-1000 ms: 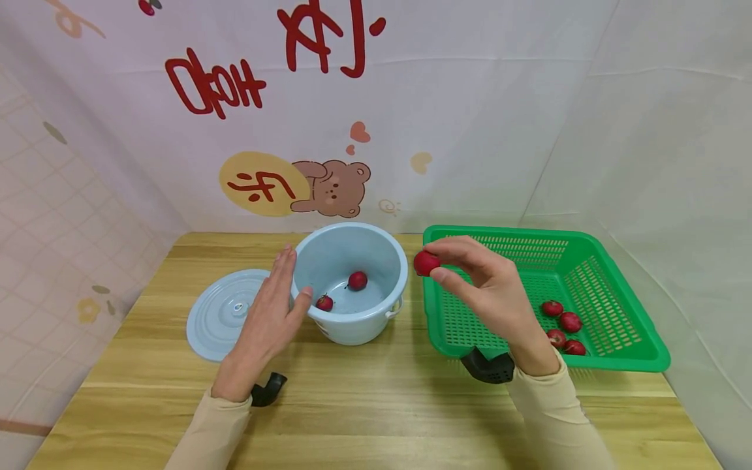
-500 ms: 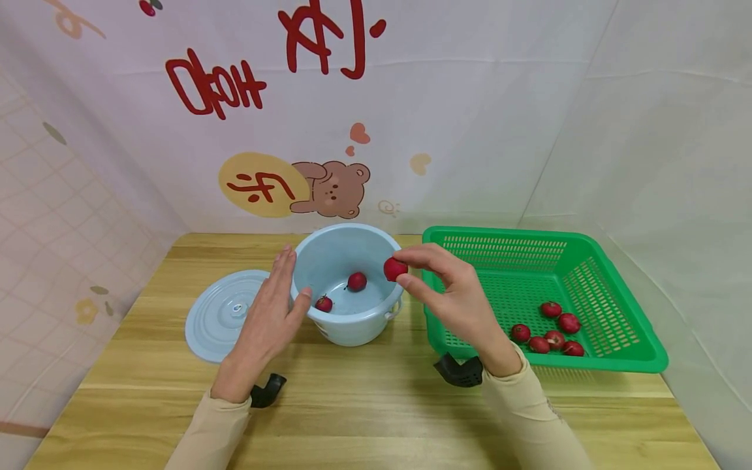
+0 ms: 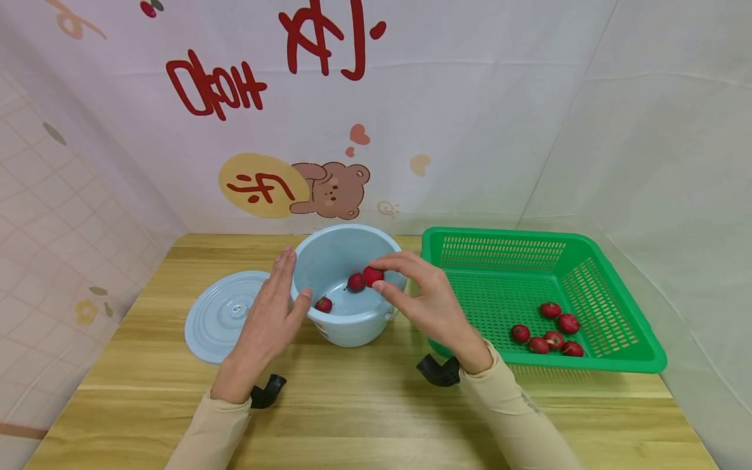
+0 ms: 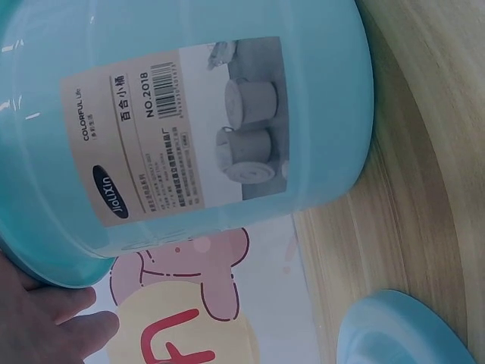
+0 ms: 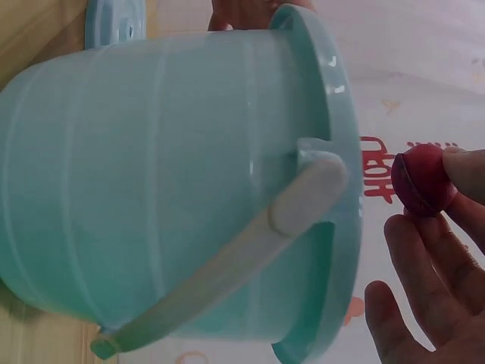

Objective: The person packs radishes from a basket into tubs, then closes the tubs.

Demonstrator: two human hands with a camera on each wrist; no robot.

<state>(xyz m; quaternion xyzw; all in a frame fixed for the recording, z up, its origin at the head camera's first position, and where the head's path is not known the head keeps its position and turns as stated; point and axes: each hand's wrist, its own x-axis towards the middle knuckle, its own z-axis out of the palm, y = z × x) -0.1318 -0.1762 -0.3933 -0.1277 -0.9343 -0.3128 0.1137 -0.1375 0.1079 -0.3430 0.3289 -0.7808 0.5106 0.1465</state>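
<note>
A light blue bucket (image 3: 351, 331) stands on the table with two radishes inside, one radish (image 3: 356, 282) near the middle and another radish (image 3: 324, 304) by the near left wall. My right hand (image 3: 427, 297) pinches a red radish (image 5: 424, 180) between thumb and fingertips, over the bucket's mouth; the right wrist view shows it just above the rim. My left hand (image 3: 267, 313) lies along the bucket's left rim with its fingers straight. A paper label (image 4: 176, 130) shows on the bucket's side in the left wrist view.
A green basket (image 3: 431, 300) with several radishes (image 3: 554, 339) in its near right part stands right of the bucket. The blue lid (image 3: 214, 320) lies on the table left of it, partly behind my left hand. The bucket's pale handle (image 5: 227, 258) hangs down its side.
My right hand has carried the radish leftward from above the green basket's left edge to over the bucket. The left hand has stayed at the rim.
</note>
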